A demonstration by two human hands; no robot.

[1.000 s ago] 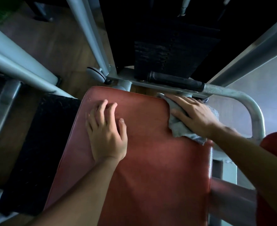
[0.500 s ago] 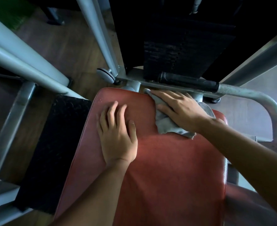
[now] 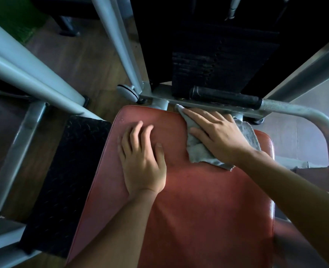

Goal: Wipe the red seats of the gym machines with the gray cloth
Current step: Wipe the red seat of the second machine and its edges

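Right hand (image 3: 217,138), fingers flat and spread, presses cloth (image 3: 196,149) on seat (image 3: 198,200) at 1 o'clock, having swept in from the 2 o'clock corner. Left hand (image 3: 142,161) stays flat at 11 o'clock, holding nothing. Far edge partly wiped; near half judged outstanding.

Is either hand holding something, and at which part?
Nothing is gripped. The right hand presses flat on the gray cloth; the left hand rests on the red seat.
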